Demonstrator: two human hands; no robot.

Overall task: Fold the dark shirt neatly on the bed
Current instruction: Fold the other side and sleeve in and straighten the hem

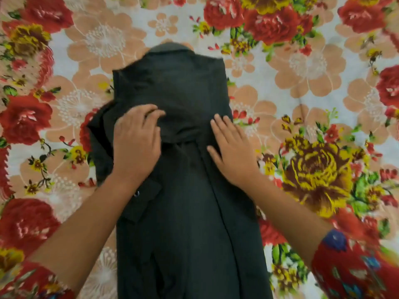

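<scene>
Two bare hands are flat on a dark charcoal-green cloth shirt (185,190), which lies lengthwise down the middle of the bed w/ its collar end pointing away from the person. Both long sides look already folded in, so it's a narrow strip. Bed is covered by a floral bedsheet w/ red, yellow and peach flowers on white (302,87).

Left hand (136,143) sits on the shirt's left half near the middle, fingers curled a bit and bunching the fabric under the tips, not really pinching anything. Right hand (231,149) lies palm down just beside the right edge, fingers spread and pressing flat, nothing gripped. A folded sleeve cuff w/ a small button (141,201) pokes out under the left wrist. Red patterned sleeves (354,268) show at both forearms. Bit blurry tbh.
</scene>
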